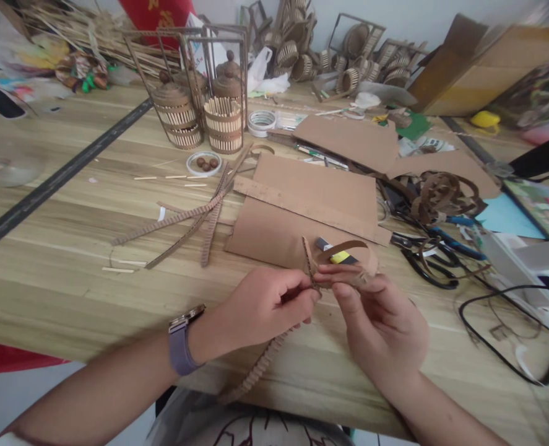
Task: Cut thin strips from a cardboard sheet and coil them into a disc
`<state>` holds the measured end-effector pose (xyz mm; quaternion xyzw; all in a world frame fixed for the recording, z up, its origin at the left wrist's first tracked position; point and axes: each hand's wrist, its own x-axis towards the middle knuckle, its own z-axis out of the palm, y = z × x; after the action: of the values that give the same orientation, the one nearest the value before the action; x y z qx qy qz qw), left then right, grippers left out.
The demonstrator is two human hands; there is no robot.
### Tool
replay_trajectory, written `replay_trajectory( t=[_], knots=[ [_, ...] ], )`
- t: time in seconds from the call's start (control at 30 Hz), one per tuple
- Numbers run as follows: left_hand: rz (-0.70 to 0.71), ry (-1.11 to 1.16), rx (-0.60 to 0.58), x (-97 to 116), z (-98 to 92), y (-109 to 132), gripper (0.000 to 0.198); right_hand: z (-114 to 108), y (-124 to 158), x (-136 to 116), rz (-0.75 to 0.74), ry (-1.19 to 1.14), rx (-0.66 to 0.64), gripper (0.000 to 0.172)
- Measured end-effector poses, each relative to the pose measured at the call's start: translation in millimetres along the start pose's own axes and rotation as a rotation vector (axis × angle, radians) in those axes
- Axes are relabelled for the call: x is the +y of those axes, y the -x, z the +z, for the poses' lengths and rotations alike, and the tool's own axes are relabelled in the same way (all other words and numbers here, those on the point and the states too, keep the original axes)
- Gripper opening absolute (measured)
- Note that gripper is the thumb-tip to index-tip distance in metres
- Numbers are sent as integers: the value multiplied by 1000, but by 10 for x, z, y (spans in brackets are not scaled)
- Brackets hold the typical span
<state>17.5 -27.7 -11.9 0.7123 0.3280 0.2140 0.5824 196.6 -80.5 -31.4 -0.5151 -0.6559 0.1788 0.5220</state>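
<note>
Left hand [265, 306]: grip closed, pinching the corrugated cardboard strip [255, 370] at mid-length. Right hand [380, 325]: grip closed on the same strip where it curls into a loop. The strip's tail trails toward 7 o'clock across the bench [70, 297]. Cardboard sheets [302, 210] lie at 12 o'clock.

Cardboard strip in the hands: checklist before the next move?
1. Left hand grip on corrugated strip: pinched, ok.
2. Right hand grip on curled band: thumb on it, ok.
3. Strip and band joined: cannot tell.
4. Strip tail free: trails past the table edge, nothing on it, ok.
5. Scissors apart from both hands: ok.
6. Yellow tool behind the band, touching or not: cannot tell.
</note>
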Motion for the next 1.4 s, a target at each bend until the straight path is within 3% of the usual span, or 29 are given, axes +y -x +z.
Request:
replay_trajectory(
  t=[0.17, 0.37, 0.47, 0.77, 0.97, 1.1, 1.4],
  knots=[
    [-54, 121, -1, -20, 4, -24, 31, 11, -11, 20, -161, 132, -44, 10],
    [-24, 89, 34, -5, 15, -29, 30, -1, -111, -27, -308, 380, -55, 9],
    [-23, 104, 18, -2, 26, -17, 29, -5, -90, -22, -275, 359, -49, 10],
    [-10, 38, -21, 14, 17, -13, 30, -21, 4, 16, 55, 37, 25, 9],
    [-1, 7, -9, -16, 13, -25, 33, -37, -42, 33, -29, 58, -13, 8],
    [29, 28, -4, -32, 1, -16, 34, -37, -41, 55, -93, 125, -75, 16],
    [101, -39, -27, 12, -38, 18, 32, -13, -21, 61, -72, 45, -95, 26]
  ],
)
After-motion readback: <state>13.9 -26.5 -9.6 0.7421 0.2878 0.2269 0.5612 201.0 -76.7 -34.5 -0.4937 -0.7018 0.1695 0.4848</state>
